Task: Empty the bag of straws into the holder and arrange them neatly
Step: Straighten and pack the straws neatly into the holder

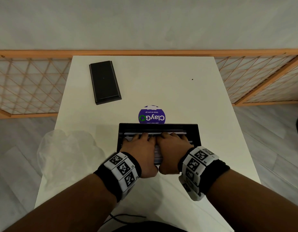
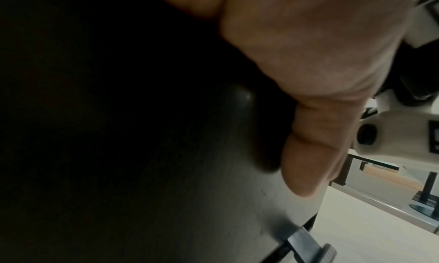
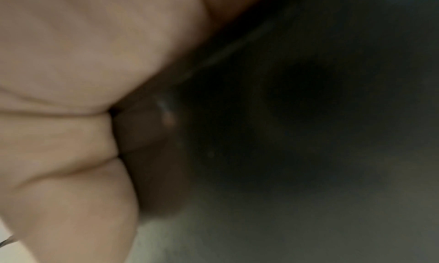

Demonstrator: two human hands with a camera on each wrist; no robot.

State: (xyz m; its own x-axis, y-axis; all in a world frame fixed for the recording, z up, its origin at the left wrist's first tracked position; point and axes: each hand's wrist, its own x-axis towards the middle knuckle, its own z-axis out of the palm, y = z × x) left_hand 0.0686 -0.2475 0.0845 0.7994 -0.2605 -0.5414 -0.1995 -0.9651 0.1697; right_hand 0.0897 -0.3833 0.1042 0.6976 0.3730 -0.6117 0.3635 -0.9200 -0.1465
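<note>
A black rectangular holder [image 1: 194, 131] sits on the white table near me, and pale straws [image 1: 178, 132] lie lengthwise inside it. Both hands are in the holder side by side. My left hand [image 1: 141, 138] and right hand [image 1: 172, 139] lie palm down on the straws, with the fingers spread over the bundle and the fingertips bent over its far side. In the left wrist view my left thumb [image 2: 316, 154] rests against the holder's dark outer wall [image 2: 213, 201]. The right wrist view is blurred and shows only my right palm [image 3: 71, 60] by the dark wall. The empty clear bag [image 1: 67, 153] lies to the left.
A black lid [image 1: 104, 82] lies at the table's far left. A round purple sticker [image 1: 151, 115] is on the table [image 1: 203, 101] just beyond the holder. A wooden lattice screen [image 1: 27, 84] stands behind. A thin cable [image 1: 126, 216] runs by the near edge.
</note>
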